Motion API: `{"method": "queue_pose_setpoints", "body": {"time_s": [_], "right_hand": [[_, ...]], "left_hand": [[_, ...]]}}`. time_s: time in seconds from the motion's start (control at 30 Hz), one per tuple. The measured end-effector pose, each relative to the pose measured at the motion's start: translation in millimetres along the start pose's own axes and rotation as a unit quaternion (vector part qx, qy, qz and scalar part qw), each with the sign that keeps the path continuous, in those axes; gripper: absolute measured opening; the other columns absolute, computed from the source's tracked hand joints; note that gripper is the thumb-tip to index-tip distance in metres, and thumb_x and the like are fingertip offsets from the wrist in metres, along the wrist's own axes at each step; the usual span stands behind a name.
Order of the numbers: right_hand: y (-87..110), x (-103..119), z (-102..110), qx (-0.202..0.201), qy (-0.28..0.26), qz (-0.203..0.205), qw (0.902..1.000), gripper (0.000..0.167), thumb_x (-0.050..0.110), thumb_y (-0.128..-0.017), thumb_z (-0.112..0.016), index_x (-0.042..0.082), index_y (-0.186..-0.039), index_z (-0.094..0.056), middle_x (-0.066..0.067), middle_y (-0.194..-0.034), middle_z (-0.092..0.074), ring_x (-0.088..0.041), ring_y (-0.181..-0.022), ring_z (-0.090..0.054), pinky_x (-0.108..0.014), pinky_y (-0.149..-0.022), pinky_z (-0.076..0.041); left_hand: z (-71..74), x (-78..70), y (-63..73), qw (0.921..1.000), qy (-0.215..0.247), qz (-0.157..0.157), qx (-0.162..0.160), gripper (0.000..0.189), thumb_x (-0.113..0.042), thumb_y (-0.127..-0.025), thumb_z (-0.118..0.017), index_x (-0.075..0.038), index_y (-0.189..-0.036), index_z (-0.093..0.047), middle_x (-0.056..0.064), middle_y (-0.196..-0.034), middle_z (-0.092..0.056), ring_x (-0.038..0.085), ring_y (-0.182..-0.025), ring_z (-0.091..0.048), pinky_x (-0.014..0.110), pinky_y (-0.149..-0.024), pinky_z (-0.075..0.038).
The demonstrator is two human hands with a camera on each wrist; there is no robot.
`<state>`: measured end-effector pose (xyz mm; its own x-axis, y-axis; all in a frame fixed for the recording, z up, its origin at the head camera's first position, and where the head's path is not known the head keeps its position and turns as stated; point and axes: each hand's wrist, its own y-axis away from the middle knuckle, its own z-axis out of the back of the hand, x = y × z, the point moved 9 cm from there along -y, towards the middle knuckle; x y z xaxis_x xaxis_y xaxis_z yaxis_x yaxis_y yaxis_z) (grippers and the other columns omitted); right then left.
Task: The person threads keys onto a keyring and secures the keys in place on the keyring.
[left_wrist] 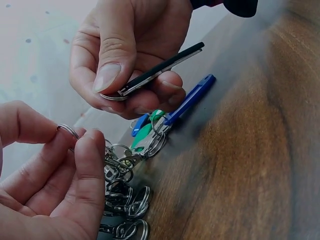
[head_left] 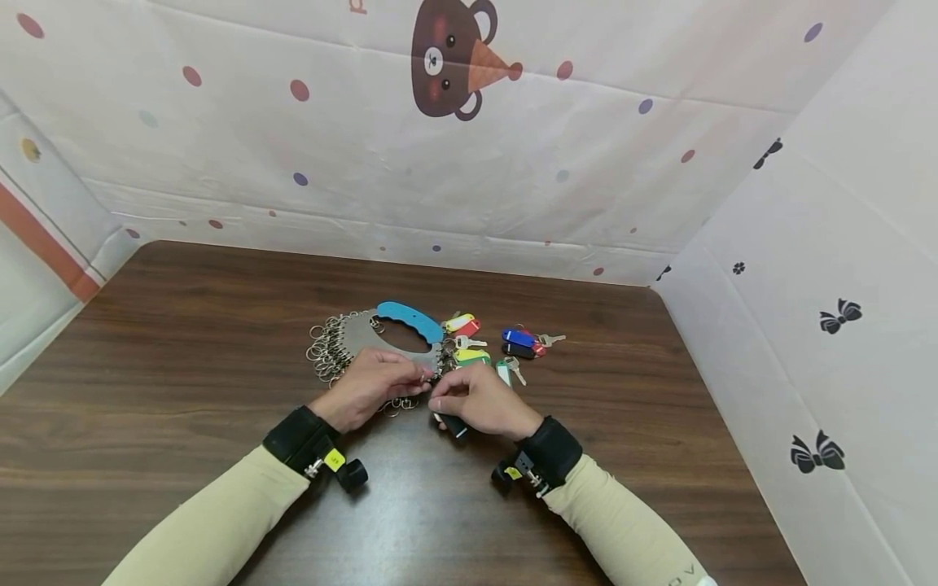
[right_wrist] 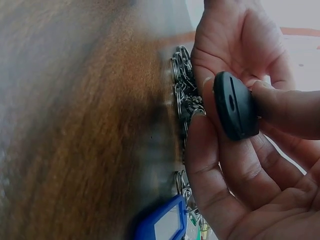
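My left hand (head_left: 375, 382) pinches a split ring (left_wrist: 68, 131) between thumb and finger, at the near edge of a grey metal key plate (head_left: 357, 330) with a blue grip (head_left: 410, 319). Just to the right, my right hand (head_left: 484, 400) holds a black key tag (left_wrist: 165, 66) flat between thumb and fingers. In the left wrist view, the tag's own small ring (left_wrist: 113, 97) shows under the right thumb, apart from the left hand's ring. The right wrist view shows the tag's dark end (right_wrist: 235, 107) with a slot in it. Many rings hang along the plate's edge.
Keys with yellow tags (head_left: 471, 356) and a red tag (head_left: 467, 328) lie at the plate's right side. Farther right are a blue tag (head_left: 518, 337), another black tag (head_left: 519, 351) and a loose-lying key (head_left: 516, 369). A patterned sheet (head_left: 366, 195) hangs behind the table.
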<state>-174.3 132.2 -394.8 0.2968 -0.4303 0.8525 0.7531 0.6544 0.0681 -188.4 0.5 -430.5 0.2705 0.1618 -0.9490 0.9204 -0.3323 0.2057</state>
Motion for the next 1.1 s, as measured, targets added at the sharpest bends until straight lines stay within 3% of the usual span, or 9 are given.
{"method": "queue_pose_setpoints", "body": {"time_s": [0.17,0.37,0.57,0.7,0.8,0.93,1.1], "right_hand": [[1.2,1,1,-0.002,-0.002,-0.001,1.0000,0.015,0.013,-0.100,-0.069,0.003,-0.098,-0.079,-0.008,-0.085,-0.076,-0.008,-0.079,-0.066,-0.023,-0.076,-0.052],[1.1,0,9,-0.029,0.010,0.003,0.9995,0.014,0.012,-0.100,-0.069,0.003,-0.098,-0.080,-0.007,-0.090,-0.077,-0.008,-0.081,-0.065,-0.023,-0.075,-0.053],[-4.8,-4,20,-0.071,0.040,-0.011,0.9966,0.013,0.014,-0.099,-0.070,0.008,-0.098,-0.082,-0.003,-0.093,-0.077,-0.010,-0.083,-0.061,-0.024,-0.073,-0.050],[-10.6,-9,26,-0.088,0.042,-0.026,0.9949,0.013,0.014,-0.100,-0.069,0.010,-0.099,-0.082,-0.005,-0.094,-0.075,-0.011,-0.083,-0.061,-0.026,-0.074,-0.050],[-13.4,-13,26,-0.084,0.038,-0.039,0.9950,0.014,0.012,-0.101,-0.068,0.010,-0.102,-0.082,-0.006,-0.097,-0.075,-0.012,-0.084,-0.062,-0.027,-0.076,-0.051],[-15.0,-14,24,-0.072,0.028,-0.038,0.9963,0.017,0.012,-0.102,-0.066,0.009,-0.107,-0.081,-0.007,-0.105,-0.077,-0.012,-0.089,-0.065,-0.028,-0.080,-0.055],[-13.1,-14,24,-0.069,0.022,-0.034,0.9968,0.017,0.012,-0.102,-0.065,0.005,-0.106,-0.080,-0.008,-0.099,-0.076,-0.010,-0.083,-0.064,-0.026,-0.075,-0.054]], "left_hand": [[-0.9,-0.8,0.3,0.9999,-0.012,0.004,-0.005,0.021,0.005,-0.094,-0.060,0.017,-0.105,-0.073,0.017,-0.110,-0.077,0.011,-0.091,-0.075,0.025,-0.085,-0.063],[0.8,-4.1,0.7,0.9990,-0.032,0.017,-0.027,0.030,0.007,-0.092,-0.062,0.023,-0.117,-0.065,0.031,-0.132,-0.067,0.012,-0.089,-0.077,0.025,-0.085,-0.063],[-0.2,-8.2,-0.1,0.9984,-0.049,0.023,-0.017,0.030,0.008,-0.094,-0.062,0.025,-0.119,-0.063,0.027,-0.114,-0.070,0.013,-0.081,-0.077,0.027,-0.082,-0.064],[-1.6,-11.8,-0.8,0.9968,-0.078,0.015,-0.012,0.027,0.005,-0.094,-0.065,0.022,-0.115,-0.065,0.020,-0.107,-0.072,0.014,-0.084,-0.077,0.029,-0.083,-0.064],[-2.2,-17.1,-0.6,0.9875,-0.156,-0.013,-0.018,0.023,0.000,-0.091,-0.072,0.013,-0.110,-0.071,0.015,-0.102,-0.073,0.013,-0.085,-0.074,0.028,-0.080,-0.064],[-4.7,-24.5,0.1,0.9647,-0.257,-0.048,-0.029,0.019,-0.004,-0.091,-0.074,0.004,-0.109,-0.075,0.015,-0.100,-0.075,0.014,-0.082,-0.071,0.028,-0.075,-0.060],[-3.9,-31.1,2.9,0.9423,-0.328,-0.043,-0.049,0.010,-0.005,-0.095,-0.069,0.002,-0.101,-0.073,0.012,-0.091,-0.073,0.015,-0.074,-0.067,0.029,-0.067,-0.056]]}}
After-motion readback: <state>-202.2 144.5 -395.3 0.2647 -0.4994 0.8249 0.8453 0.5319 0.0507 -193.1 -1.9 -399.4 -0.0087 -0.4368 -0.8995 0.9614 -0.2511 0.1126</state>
